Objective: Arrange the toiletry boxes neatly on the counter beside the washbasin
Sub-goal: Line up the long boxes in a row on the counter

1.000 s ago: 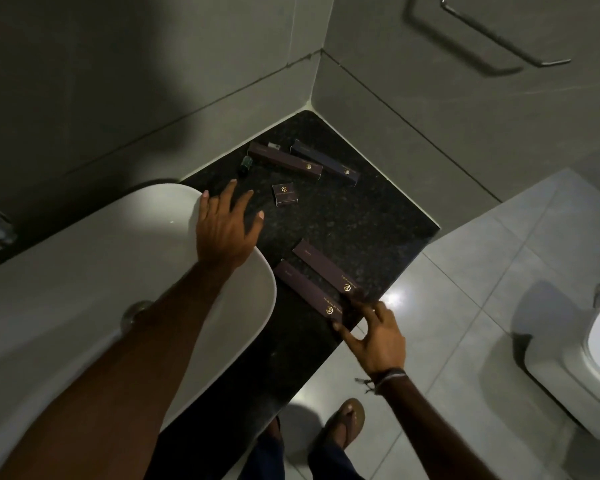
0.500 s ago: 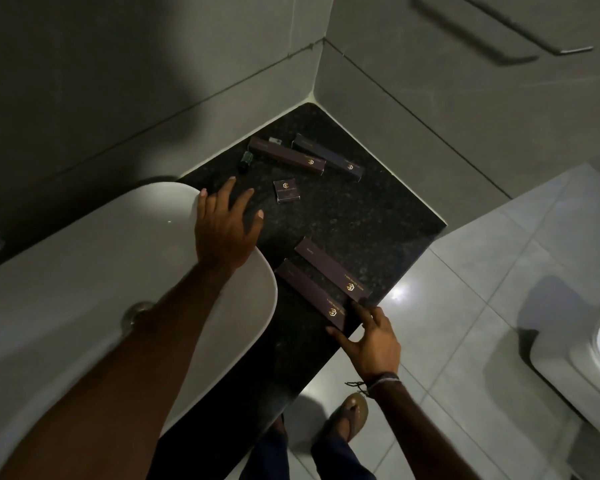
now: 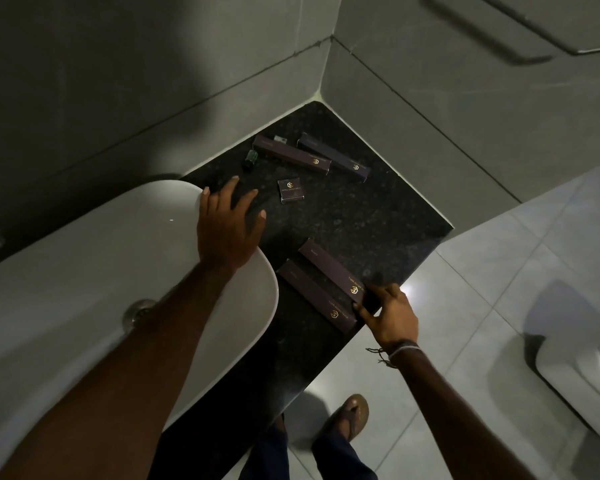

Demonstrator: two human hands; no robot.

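Two long boxes (image 3: 329, 271) lie side by side at the counter (image 3: 378, 216) edge; our right hand (image 3: 392, 313) pinches one's end, our left hand (image 3: 227, 226) rests spread on the washbasin (image 3: 84, 271) rim, empty.

Hidden and cut-off parts in the dim bathroom corner

The white oval washbasin (image 3: 84, 271) is running off the left edge; the white toilet (image 3: 582, 344) is being cropped at the right; gold lettering on the small square dark box (image 3: 291, 190) is staying too tiny to read.
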